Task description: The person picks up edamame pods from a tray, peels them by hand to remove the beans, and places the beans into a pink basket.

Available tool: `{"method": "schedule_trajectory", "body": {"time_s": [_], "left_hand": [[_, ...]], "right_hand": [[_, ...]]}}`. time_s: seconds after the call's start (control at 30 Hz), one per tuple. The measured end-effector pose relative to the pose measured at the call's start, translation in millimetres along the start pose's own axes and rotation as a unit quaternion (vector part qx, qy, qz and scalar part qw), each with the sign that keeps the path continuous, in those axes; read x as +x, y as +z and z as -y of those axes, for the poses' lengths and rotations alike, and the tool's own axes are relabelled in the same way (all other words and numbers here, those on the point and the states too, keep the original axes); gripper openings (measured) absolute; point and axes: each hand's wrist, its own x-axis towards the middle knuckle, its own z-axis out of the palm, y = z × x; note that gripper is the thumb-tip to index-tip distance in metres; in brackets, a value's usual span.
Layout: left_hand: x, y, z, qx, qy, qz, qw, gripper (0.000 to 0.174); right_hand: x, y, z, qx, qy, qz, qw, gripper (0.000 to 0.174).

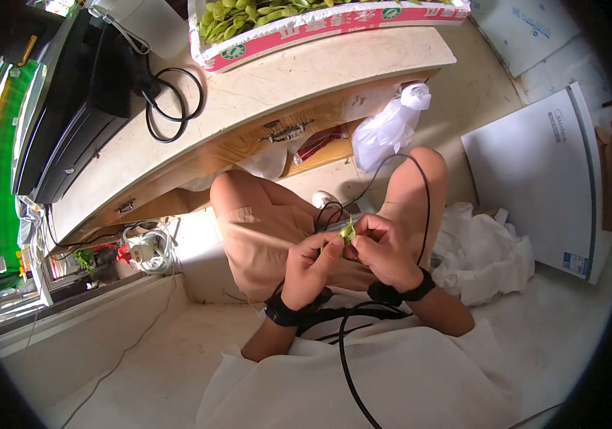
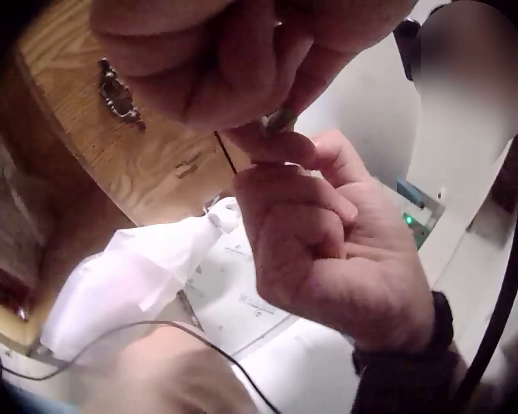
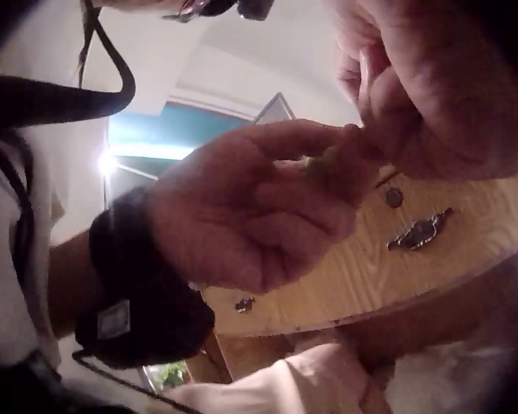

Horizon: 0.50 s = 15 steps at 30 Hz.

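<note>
A small light-green bean pod (image 1: 347, 232) is pinched between both hands above the person's lap. The left hand (image 1: 312, 268) holds it with thumb and fingertips from the left. The right hand (image 1: 388, 252) pinches it from the other side, its fingertips close against the left ones. In the left wrist view the right hand (image 2: 328, 246) has its fingers curled, and only a sliver of the pod (image 2: 281, 119) shows. The right wrist view shows the left hand (image 3: 259, 203) side on, its fingertips meeting the right hand (image 3: 453, 95); fingers mostly hide the pod.
A foam box (image 1: 334, 36) with many green pods stands on the curved counter (image 1: 306, 89) ahead. A white plastic bag (image 1: 388, 129) sits below the counter. A small white fridge (image 1: 535, 179) stands at the right. Black cables (image 1: 352, 365) run across the lap.
</note>
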Motion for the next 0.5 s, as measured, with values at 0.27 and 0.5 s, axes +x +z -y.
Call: {"method": "schedule_trajectory", "body": {"time_s": [0.27,0.5], "left_hand": [[1.8,11.1,4.2,-0.028,0.059,-0.096,0.993,0.01],[-1.8,5.6,2.0,0.075,0.078,-0.056,0.993,0.006]], "right_hand": [[-4.2,3.6,15.4,-0.03,0.02,0.043,0.998,0.006],[3.5,-0.6,33.0,-0.174,0.021,0.102,0.979,0.014]]}}
